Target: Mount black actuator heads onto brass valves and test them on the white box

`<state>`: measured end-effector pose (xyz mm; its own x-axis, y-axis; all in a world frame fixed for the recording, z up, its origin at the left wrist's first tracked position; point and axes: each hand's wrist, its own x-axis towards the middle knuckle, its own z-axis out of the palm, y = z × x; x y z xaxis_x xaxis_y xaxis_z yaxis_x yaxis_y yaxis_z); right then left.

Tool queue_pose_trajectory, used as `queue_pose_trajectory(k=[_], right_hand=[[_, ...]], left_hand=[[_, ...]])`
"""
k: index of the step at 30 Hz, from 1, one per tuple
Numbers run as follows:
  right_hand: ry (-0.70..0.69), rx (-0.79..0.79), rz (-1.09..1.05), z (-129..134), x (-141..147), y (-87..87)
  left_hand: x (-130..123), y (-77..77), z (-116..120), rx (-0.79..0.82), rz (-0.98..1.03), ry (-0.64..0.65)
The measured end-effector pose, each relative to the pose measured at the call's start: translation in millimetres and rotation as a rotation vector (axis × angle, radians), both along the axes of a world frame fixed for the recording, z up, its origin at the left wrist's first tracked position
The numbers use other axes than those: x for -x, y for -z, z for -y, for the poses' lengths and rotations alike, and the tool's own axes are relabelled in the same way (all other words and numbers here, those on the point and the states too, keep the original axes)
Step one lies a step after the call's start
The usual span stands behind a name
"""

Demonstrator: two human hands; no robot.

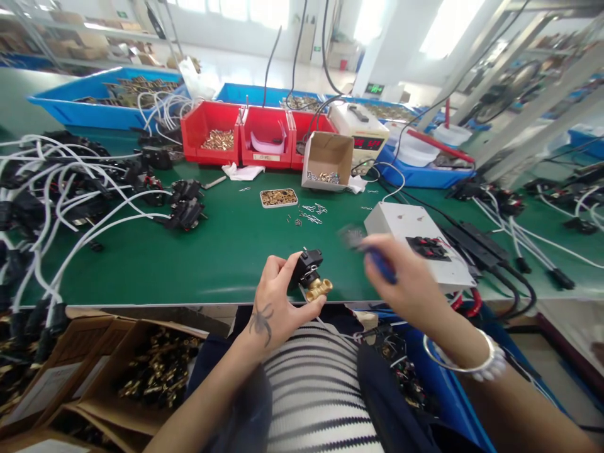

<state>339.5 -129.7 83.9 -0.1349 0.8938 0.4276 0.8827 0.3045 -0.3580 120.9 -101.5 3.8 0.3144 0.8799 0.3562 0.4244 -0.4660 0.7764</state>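
Note:
My left hand (283, 296) is closed around a motorized valve (312, 275), a black housing joined to a brass valve body. The fingers grip the black part, and the thumb presses the brass end; a thin wire clip shows at the joint. To its right, my right hand (401, 277) is closed on blue-handled pliers (383, 264), whose grey metal head is smeared by motion. The pliers are apart from the valve. Several loose wire clips (314, 214) and small pins (297, 222) lie on the green table (226, 251) beyond the hands.
Black units with white cables (186, 204) are heaped at left. A tray of brass parts (279, 198), red bins (212, 154), a cardboard box (328, 154) and a power supply (361, 129) stand behind. A grey switch box (396, 220) sits at right; a carton (99, 377) is below left.

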Motion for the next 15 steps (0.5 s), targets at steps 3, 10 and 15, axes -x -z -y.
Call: queue_pose_trajectory(k=[3,10,15], right_hand=[[-0.18,0.229,0.207,1.3,2.0,1.0],[0.078,-0.063,-0.178,2.7,10.5,13.0],[-0.102,0.188,-0.28,6.8,16.1,-7.9]], left_hand=[[-0.5,0.0,-0.1,0.013,0.0,0.011],[-0.5,-2.2,-1.1,0.047,0.046,-0.011],[-2.1,-3.5,-2.0,0.079,0.063,-0.003]])
